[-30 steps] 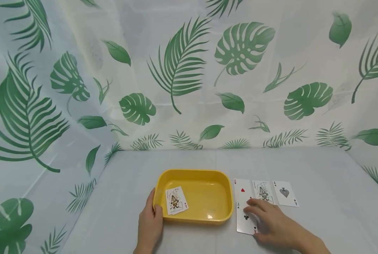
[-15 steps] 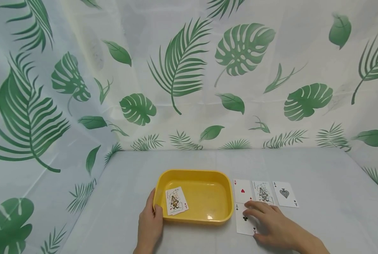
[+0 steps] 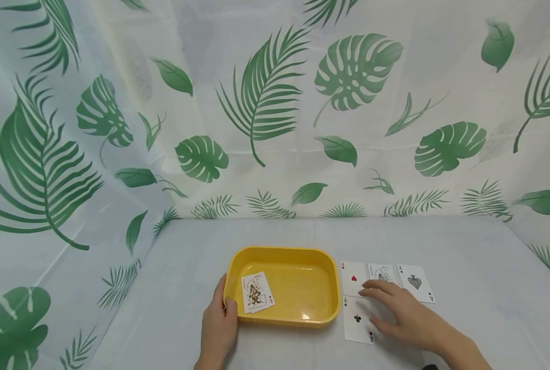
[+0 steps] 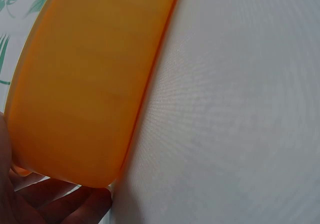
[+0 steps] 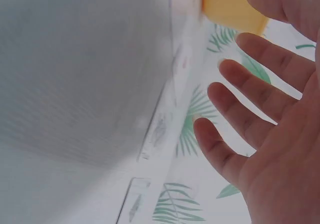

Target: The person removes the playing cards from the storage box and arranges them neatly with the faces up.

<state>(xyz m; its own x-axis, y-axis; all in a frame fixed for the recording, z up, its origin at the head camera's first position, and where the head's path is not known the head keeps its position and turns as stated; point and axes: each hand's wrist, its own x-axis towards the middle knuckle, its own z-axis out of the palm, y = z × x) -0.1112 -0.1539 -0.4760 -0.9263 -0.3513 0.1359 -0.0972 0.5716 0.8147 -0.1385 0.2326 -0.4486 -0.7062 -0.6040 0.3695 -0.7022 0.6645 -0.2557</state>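
Head view, far L to R: pale sheet w/ green leaf print (image 3: 265, 205) hangs along L side & back, meeting the pale worktop (image 3: 187, 257); L hand (image 3: 219, 326) grips the L end of the yellow tray (image 3: 302, 293), thumb over the rim at the near L corner, fingers round the outside; left wrist cam agrees, fingertips curled at the tray's end, long side wall running up & away, tinted orange there.

Tray sits flat on worktop, approx. mid-frame; inside, at its L end, lies a figure card (image 3: 256, 293), face up, slightly tilted, w/ another card (image 3: 269, 302) peeking out beneath at R & lower edges, red A showing; tray's R half shows bare floor w/ a light glint.

Just R of tray: ace of hearts (image 3: 352, 277), face up; ace of clubs (image 3: 357, 319) lies directly in front of it, nearer the person, edges v. close, can't tell if touching; next R, a grey figure card (image 3: 381, 271), lower part hidden by fingers; R hand (image 3: 406, 316) is over the cards, fingers loosely extended & apart, pinching nothing; fingertip contact w/ cards can't be told; right wrist cam shows the same relaxed, spread fingers, cards foreshortened & blurred; farthest R, ace of spades (image 3: 415, 285), face up, partly behind R hand.
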